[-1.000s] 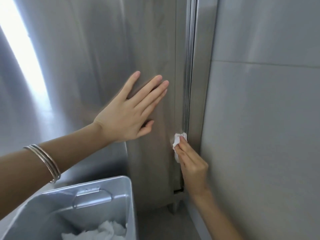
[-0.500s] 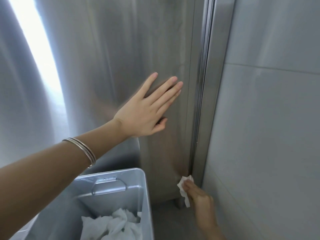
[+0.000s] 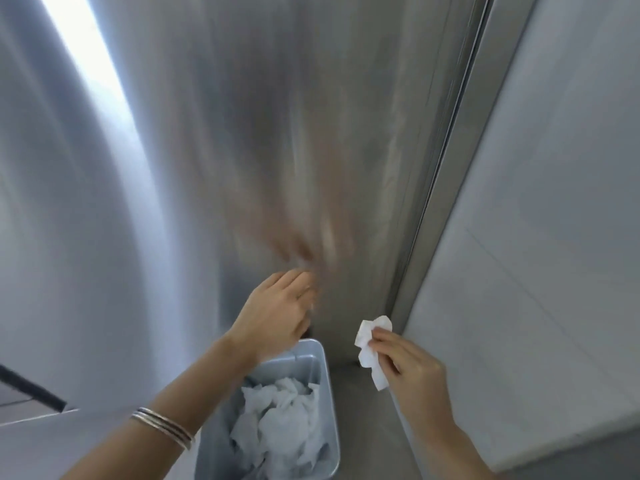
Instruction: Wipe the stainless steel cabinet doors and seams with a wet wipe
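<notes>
We read L to R. Door (image 3: pixel 277 133) fills the left and centre. Our left hand (image 3: pixel 277 317) sits low against it, fingers curled w/ tips blurred at the steel, holding nothing we can see. Below that wrist, a bin (image 3: pixel 322 403) of used wipes. Right hand (image 3: pixel 412 372) pinches the wipe (image 3: pixel 372 348) between thumb and fingers, wipe sticking up past the fingertips, just off the seam (image 3: pixel 433 188) foot. Step, we judge: seam pass ending at the bottom. Next prob. needs dropping the wipe in the bin or re-pressing it to steel.
</notes>
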{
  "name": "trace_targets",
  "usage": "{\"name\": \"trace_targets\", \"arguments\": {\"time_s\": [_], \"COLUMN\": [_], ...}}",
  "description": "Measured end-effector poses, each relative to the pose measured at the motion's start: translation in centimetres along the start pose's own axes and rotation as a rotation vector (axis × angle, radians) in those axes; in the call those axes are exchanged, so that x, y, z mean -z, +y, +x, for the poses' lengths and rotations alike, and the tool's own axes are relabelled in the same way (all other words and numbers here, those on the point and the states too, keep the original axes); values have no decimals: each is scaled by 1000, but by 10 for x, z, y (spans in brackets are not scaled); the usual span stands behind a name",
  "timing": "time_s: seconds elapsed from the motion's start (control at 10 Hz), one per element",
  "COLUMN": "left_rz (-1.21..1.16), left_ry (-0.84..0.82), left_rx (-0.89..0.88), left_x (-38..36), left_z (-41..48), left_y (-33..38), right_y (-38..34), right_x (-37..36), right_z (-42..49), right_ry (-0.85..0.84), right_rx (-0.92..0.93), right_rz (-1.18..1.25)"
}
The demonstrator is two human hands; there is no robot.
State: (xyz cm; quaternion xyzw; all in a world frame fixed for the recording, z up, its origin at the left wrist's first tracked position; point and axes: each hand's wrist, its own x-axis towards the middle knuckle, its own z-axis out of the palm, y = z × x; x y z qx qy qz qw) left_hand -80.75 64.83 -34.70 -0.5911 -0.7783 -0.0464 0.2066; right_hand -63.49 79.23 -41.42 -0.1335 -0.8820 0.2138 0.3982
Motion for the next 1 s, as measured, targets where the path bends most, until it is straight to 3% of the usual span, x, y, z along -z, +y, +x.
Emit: {"name": "trace_targets", "arguments": {"time_s": [0.1,0.4,0.5,0.6,0.8,1.0], "left_rz": [-107,-295,-319,-338,-425,-408], "left_ry": [-54,-501,-566,-597,-642,-621], "left_rx": [138,616,707,762,799,810], "left_x": [39,147,175,195,195,214], "left_z": [-36,-98,-107,-107,-102,-102], "left_y": [-8,-8,-3,-5,-5,-4], "right_y": [-41,-151,-179,-196,-191,-195], "right_x": [21,59,60,46,7,43], "right_z": [11,52,63,75,87,106], "right_ry": [-104,-283,-387,-469,-899,-1082], "right_rx": [-37,-188,-270,-407,-378,-283], "right_rz": [46,256,253,220,-37,-203]}}
